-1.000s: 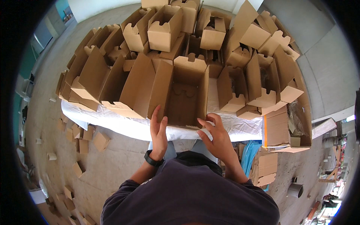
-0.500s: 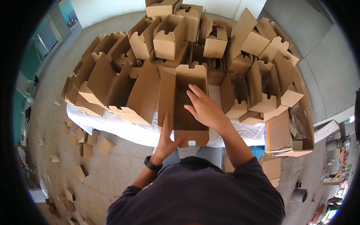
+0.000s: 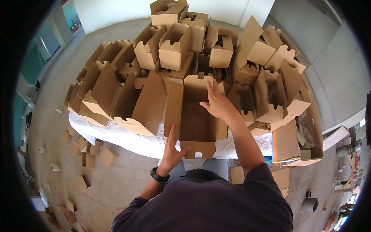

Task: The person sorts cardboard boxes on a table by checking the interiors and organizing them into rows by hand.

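An open-topped brown cardboard box [image 3: 204, 148] stands in front of me on the table, its notched far end upright and its near flap folded out toward me. My left hand [image 3: 172, 154] rests at the near left corner, fingers stretched along the left wall and thumb out against the near flap. Across the box, my right hand [image 3: 221, 106] lies over the right wall toward the far end. Its fingers point away from me and its thumb sticks out over the box's inside. Nothing is seen in either palm. The underside of the right hand is hidden.
Many similar open boxes crowd around and behind, such as a tilted one [image 3: 143, 108] on the left. A white cloth [image 3: 127, 135] covers the table's near edge. A larger carton [image 3: 285, 143] with clear plastic stands at right. Small cardboard pieces [image 3: 109, 157] litter the floor at left.
My right hand has moved from over the box's inside to its right wall, near the far end. The right wall now leans farther outward. My left hand stays at the near left corner.
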The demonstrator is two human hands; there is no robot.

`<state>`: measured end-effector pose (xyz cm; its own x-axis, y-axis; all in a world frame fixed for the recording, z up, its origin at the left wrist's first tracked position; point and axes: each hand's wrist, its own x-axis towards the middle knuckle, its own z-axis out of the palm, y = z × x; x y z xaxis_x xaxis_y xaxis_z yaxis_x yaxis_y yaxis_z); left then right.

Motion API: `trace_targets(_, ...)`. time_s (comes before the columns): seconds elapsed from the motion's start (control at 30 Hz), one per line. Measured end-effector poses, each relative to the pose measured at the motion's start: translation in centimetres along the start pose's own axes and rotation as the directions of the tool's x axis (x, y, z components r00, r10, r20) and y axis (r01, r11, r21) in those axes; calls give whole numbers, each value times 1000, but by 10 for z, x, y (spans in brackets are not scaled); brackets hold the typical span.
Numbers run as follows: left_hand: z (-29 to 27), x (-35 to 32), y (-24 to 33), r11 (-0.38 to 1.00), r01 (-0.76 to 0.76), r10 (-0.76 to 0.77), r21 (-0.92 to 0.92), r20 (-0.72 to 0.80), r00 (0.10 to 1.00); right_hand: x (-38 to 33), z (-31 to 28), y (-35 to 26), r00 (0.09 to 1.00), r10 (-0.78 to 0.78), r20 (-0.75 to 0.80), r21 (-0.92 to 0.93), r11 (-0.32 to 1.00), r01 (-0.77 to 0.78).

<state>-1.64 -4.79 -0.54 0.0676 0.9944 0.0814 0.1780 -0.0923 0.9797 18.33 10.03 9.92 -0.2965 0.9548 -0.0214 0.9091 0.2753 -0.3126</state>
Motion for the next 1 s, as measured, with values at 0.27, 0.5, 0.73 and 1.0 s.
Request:
trace_targets(0.27, -3, 3, -3, 997, -30, 29, -74, -4, 1000, 30, 15, 1, 993, 61, -102, 141, 989, -46)
trace_targets(0.5, -3, 0, -5, 998, -13, 12, -54, -13, 1000, 25, 27, 11, 956, 13, -293, 224, 973, 56)
trace_targets(0.73, -4, -1, -2, 1000, 6, -7, -13, -4, 1000, 10, 34, 19, 969, -123, -215, 147, 977, 156)
trace_targets(1.0, -3, 0, 1, 1000, 17, -17, -5, -5, 1000, 7, 40, 22, 980, -187, -65, -135, 975, 177)
